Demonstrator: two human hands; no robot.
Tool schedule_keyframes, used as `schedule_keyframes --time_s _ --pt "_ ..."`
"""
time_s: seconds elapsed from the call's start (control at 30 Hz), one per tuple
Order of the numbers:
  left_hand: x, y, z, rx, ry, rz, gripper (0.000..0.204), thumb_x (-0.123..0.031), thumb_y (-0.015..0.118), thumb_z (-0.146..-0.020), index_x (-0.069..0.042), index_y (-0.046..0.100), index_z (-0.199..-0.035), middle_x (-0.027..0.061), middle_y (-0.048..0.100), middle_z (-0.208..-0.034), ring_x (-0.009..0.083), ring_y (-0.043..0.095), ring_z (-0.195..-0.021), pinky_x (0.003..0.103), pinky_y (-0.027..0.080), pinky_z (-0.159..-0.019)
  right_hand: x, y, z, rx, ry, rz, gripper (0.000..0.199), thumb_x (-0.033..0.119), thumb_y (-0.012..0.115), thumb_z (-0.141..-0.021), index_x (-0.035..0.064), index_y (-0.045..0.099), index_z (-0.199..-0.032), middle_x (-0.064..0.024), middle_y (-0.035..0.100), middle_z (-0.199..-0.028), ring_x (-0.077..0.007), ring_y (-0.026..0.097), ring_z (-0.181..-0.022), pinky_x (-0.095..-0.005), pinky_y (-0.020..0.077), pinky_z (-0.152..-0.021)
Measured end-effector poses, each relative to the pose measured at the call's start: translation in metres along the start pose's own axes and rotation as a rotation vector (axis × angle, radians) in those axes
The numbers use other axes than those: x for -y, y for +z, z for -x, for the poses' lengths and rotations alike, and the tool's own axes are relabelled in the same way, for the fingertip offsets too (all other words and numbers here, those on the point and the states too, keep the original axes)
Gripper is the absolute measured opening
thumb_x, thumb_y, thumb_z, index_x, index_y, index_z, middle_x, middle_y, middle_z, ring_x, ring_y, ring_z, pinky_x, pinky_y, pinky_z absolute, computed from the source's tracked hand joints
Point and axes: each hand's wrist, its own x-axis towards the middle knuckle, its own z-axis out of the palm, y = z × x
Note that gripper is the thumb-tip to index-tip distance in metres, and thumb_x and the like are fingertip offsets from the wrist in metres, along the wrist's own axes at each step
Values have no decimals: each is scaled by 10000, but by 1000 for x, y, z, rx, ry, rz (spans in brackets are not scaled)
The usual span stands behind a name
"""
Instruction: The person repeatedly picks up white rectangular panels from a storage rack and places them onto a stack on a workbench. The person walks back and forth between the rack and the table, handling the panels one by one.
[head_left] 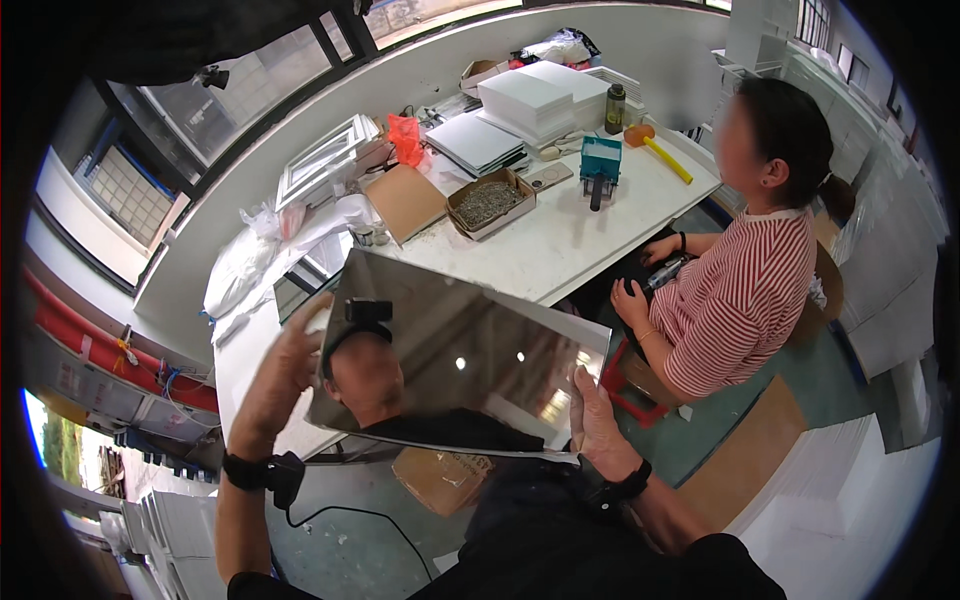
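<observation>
We see a silvery mirror sheet (470, 360), a white worktop (560, 245) with a teal tool (600, 160) and a yellow-handled mallet (660, 152) near its far edge, and a co-worker's red-and-white striped shirt (740, 300).

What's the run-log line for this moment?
left hand: grips mirror sheet left edge | right hand: grips right edge | sheet: raised, tilted

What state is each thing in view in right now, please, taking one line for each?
Mirror sheet: held up tilted, gripped at both side edges.
Left hand: closed on the sheet's left edge.
Right hand: closed on the sheet's right edge.
Cardboard box: open, filled with small metal parts.
Dark bottle: upright, capped.
Yellow-handled mallet: lying flat on the table.
White boards: stacked.
</observation>
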Motion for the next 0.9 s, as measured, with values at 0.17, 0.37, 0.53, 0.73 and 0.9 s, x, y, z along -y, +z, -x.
schedule_keyframes --time_s 0.17,0.37,0.53,0.73,0.9 --pt "62 29 -3 -476 439 427 1303 -931 444 -760 -23 56 -1610 239 138 -1651 398 237 -1502 542 257 -1209 42 88 -48 46 -122 -329 536 336 784 -910 12 548 -1266 -11 611 -1254 -50 557 -1194 -188 379 -1118" --pt "69 152 -162 -486 330 754 611 -402 660 -989 -65 339 -1385 4 423 -1088 96 414 -930 287 408 -822 52 120 -131 -78 -289 -241 511 294 714 -968 -61 541 -1292 -75 585 -1333 -110 522 -1287 -228 358 -1170" --pt "99 110 -288 -574 185 670 289 -308 618 -1032 -55 482 -1066 -52 373 -815 51 339 -728 248 325 -626 40 124 -235 -174 -318 -117 650 277 679 -990 -155 416 -1398 -170 427 -1523 -187 405 -1434 -269 283 -1232" --pt "119 40 -457 -501 125 743 333 -328 673 -986 -46 513 -1061 -45 396 -827 51 353 -747 247 338 -643 56 180 -370 -211 -332 122 699 333 616 -1023 -147 357 -1461 -186 356 -1586 -205 346 -1478 -282 240 -1237" --pt "127 -15 -613 -469 164 755 423 -387 685 -965 -11 535 -1088 -3 492 -900 98 441 -820 290 409 -714 80 230 -508 -234 -362 183 723 357 625 -1014 -126 354 -1478 -155 344 -1607 -185 315 -1499 -279 224 -1235"
